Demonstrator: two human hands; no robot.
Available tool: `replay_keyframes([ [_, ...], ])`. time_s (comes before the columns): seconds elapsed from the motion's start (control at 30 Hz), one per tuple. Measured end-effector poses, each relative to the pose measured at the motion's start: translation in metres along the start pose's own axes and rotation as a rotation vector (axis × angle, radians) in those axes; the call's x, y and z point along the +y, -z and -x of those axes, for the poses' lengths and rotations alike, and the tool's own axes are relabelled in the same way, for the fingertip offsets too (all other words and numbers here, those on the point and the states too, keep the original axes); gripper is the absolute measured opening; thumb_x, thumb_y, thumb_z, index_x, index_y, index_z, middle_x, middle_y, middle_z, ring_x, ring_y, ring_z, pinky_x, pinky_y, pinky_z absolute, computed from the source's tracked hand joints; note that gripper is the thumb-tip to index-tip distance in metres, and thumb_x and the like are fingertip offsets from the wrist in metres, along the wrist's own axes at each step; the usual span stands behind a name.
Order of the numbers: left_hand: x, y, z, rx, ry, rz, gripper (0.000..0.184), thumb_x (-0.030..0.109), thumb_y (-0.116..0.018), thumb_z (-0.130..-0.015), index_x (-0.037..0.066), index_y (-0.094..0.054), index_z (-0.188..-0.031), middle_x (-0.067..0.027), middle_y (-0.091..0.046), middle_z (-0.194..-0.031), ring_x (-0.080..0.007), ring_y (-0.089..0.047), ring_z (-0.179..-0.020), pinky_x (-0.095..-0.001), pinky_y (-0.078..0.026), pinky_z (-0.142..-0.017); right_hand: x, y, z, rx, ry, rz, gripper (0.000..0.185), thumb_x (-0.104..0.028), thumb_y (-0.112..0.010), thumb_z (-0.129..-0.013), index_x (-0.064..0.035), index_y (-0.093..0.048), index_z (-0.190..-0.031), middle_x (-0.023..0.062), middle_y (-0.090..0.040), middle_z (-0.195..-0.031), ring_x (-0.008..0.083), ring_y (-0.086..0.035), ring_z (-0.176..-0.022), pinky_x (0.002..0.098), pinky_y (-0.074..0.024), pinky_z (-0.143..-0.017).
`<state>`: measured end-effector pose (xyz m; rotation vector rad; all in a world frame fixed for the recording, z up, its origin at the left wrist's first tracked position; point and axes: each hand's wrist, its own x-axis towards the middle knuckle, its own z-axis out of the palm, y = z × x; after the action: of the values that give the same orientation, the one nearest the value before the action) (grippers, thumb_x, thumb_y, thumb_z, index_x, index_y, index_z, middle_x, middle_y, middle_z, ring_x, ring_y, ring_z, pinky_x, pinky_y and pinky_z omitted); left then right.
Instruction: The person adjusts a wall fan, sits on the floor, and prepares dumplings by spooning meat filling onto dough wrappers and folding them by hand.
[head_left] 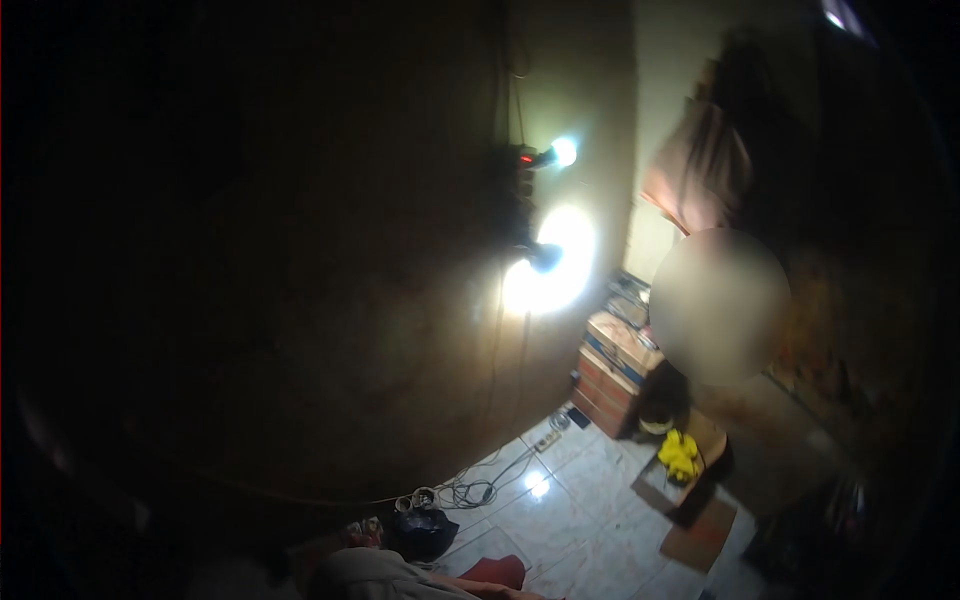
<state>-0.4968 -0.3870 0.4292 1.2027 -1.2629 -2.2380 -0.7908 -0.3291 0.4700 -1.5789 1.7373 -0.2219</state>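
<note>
At the bottom edge a grey sleeve (375, 572) shows, and from it a strip of bare arm, seemingly leading to my left hand (490, 589), runs to the right. The frame cuts it off, so its fingers and anything in them are hidden. Just above it lies a red piece (497, 572), perhaps cloth, nearest to the arm. A black plastic bag (422, 533) sits on the tiles beyond the sleeve. My right hand is out of sight.
Cables (470, 493) and a power strip (546, 441) lie along the wall on the white tiled floor (570, 500). Stacked boxes (610, 385) stand in the corner. An open carton (655, 482) has a yellow item (678, 455) in it. A lit bulb (564, 152) glares; cloth (700, 165) hangs at right.
</note>
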Motion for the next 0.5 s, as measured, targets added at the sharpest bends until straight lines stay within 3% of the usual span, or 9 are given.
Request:
replay_keyframes([
  [0.17, 0.005, 0.001, -0.013, 0.152, -0.075, 0.054, 0.054, 0.047, -0.047, -0.102, 0.003, -0.047, -0.133, -0.0027, -0.046, -0.128, -0.0182, -0.042, -0.121, -0.0328, -0.034, -0.103, -0.035, 0.059, -0.087, -0.139, 0.182, 0.103, 0.011, -0.013, -0.065, -0.079, -0.0043, -0.061, -0.084, 0.0157, -0.063, -0.081, 0.0276, -0.061, -0.071, 0.0442, -0.0496, -0.069],
  [0.4, -0.016, 0.021, -0.022, 0.282, -0.133, 0.033, 0.052, 0.049, -0.047, -0.102, 0.003, -0.054, -0.126, 0.0006, -0.053, -0.117, -0.0157, -0.048, -0.111, -0.0310, -0.040, -0.096, -0.090, 0.055, -0.163, -0.340, 0.333, 0.157, 0.012, -0.014, -0.066, -0.079, -0.0044, -0.061, -0.085, 0.0152, -0.063, -0.082, 0.0267, -0.061, -0.072, 0.0434, -0.0498, -0.070],
  [0.5, -0.015, 0.043, -0.026, 0.380, -0.118, -0.076, 0.052, 0.050, -0.047, -0.102, 0.003, -0.057, -0.123, 0.0020, -0.055, -0.112, -0.0147, -0.051, -0.107, -0.0303, -0.043, -0.093, -0.115, 0.063, -0.203, -0.522, 0.210, 0.011, 0.012, -0.015, -0.066, -0.080, -0.0045, -0.062, -0.085, 0.0150, -0.063, -0.083, 0.0263, -0.061, -0.072, 0.0431, -0.0498, -0.071],
])
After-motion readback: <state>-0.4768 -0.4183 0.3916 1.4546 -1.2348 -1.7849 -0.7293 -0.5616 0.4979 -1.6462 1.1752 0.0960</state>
